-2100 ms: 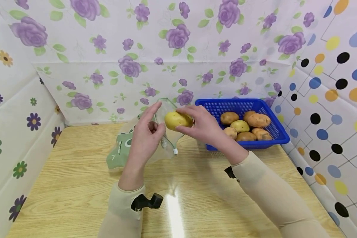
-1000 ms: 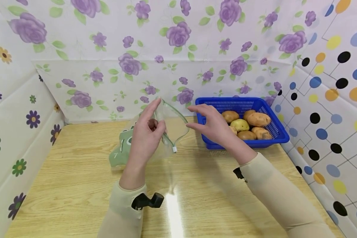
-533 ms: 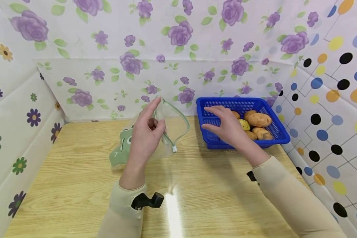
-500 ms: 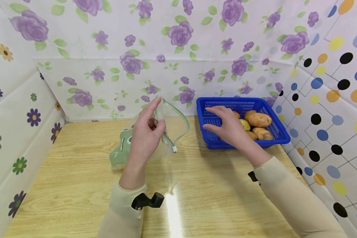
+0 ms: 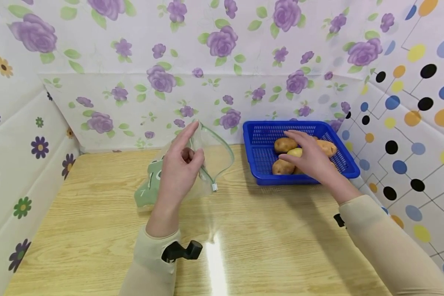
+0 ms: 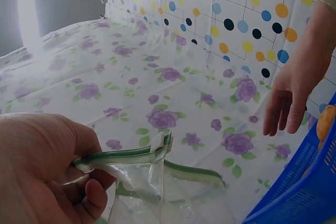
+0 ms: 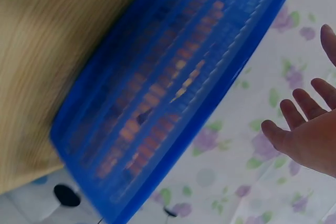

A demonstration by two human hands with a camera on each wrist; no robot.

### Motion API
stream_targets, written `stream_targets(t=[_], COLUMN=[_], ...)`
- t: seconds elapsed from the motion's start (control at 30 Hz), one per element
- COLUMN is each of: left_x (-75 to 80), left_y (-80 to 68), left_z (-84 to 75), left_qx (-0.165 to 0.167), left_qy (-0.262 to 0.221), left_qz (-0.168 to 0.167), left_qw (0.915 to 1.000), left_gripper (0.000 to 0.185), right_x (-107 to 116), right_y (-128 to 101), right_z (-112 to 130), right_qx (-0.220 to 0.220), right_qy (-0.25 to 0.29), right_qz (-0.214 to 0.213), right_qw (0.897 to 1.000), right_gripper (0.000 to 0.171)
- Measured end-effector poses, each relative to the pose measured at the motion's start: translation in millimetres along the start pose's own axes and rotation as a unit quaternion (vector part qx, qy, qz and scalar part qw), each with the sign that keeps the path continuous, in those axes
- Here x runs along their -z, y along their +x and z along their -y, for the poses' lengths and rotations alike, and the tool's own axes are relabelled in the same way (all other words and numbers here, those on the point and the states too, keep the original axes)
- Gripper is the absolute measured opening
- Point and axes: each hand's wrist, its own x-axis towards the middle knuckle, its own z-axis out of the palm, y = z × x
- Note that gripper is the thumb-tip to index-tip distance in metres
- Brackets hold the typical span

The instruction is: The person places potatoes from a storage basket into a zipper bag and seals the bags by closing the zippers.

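Observation:
My left hand (image 5: 179,168) pinches the rim of a clear zip bag (image 5: 219,158) with a green printed face; the left wrist view shows the rim between thumb and fingers. The bag's mouth gapes to the right, with a white slider (image 5: 214,187) at its near corner. Above the blue basket (image 5: 260,181), my right hand (image 5: 311,158) hovers with fingers apart, holding nothing. Potatoes lie below and around it: a brown potato (image 5: 284,145), another brown one (image 5: 282,167) and a yellow potato (image 5: 295,152). The hand hides others in part. What the bag contains is hidden.
The basket stands at the back right of the wooden table (image 5: 96,230), near the dotted side wall (image 5: 410,135). A flowered sheet (image 5: 133,119) rises behind the table. In the right wrist view, the basket's slotted side (image 7: 157,98) is blurred.
About two seconds ago my right hand held a yellow potato at the bag's mouth. Now that hand is without it and has moved right, over the basket. The left hand stays at the bag.

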Motion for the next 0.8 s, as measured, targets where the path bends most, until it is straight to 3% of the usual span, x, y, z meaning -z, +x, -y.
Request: stream_targets(t=[0.47, 0.8], left_x=[1.4, 2.0], left_y=[0.0, -0.2], left_z=[-2.7, -3.2], left_qx=[0.001, 0.006], left_qy=[-0.002, -0.004], left_qz=[0.003, 0.002], left_qw=[1.0, 1.0], left_gripper=[0.068, 0.069], right_x=[26, 38], right_y=[-4, -1], right_z=[-56, -85], right_qx=[-0.062, -0.079], right_qy=[-0.039, -0.049], right_qz=[0.017, 0.023], right_qw=[0.997, 0.995], right_gripper=[0.09, 0.096])
